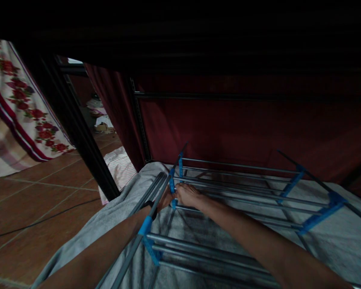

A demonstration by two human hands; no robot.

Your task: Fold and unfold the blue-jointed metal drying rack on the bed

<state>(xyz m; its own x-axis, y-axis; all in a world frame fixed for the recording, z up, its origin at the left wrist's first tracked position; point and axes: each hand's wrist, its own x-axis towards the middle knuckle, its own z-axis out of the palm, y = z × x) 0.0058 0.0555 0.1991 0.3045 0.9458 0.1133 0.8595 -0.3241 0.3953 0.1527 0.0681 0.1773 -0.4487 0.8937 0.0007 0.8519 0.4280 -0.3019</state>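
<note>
A rack of grey metal tubes with blue plastic brackets lies on a grey blanket (132, 200). Both my hands meet at its middle blue bracket (172, 185) on the left side. My left hand (166, 198), partly hidden behind a long side pole (161, 198), closes on that bracket from the left. On the bracket's inner side, my right hand (187, 193) is closed around the end of a metal tube. Nearer me is another blue bracket (152, 247) with several tubes (210, 255) fitted in it. On the far right side sits a blue bracket (321, 212).
A dark bed frame post (81, 128) rises at left, and a dark beam crosses overhead. Behind the rack hangs a maroon curtain (228, 124). Floral cloth (33, 108) hangs at far left. On the tiled floor (48, 200) runs a black cable (45, 218).
</note>
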